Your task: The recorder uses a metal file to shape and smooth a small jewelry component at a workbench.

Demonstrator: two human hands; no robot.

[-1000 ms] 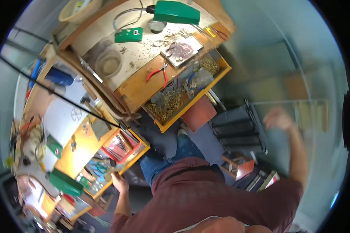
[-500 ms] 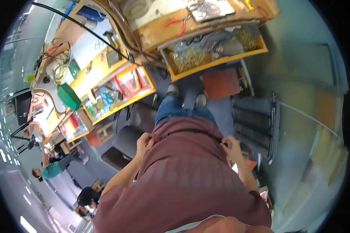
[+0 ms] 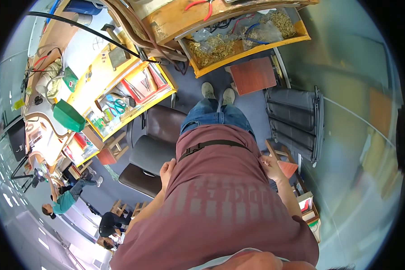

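Note:
A black strap with a buckle (image 3: 194,149) runs around the waist over my maroon T-shirt (image 3: 220,168). My left hand (image 3: 167,173) is by the left side of the shirt, its fingers curled in; what lies in them, if anything, is hidden. On the other side my right hand (image 3: 271,166) pinches the shirt's edge just below the strap's right end. Both forearms come up along the body with elbows bent. Below the shirt hem are blue jeans (image 3: 220,119) and light shoes on the floor.
Ahead, an open workbench drawer (image 3: 247,45) holds brass-coloured scraps; red-handled pliers (image 3: 206,5) lie above. A black chair (image 3: 153,150) is at left, near another open tool drawer (image 3: 135,96). Right: a wooden stool (image 3: 254,75), a folded black frame (image 3: 294,119), a glass wall. Two people are far left.
My hands have moved slightly away from the strap's ends, down the shirt's sides. The view has shifted, so the benches sit higher and the shoes show more fully.

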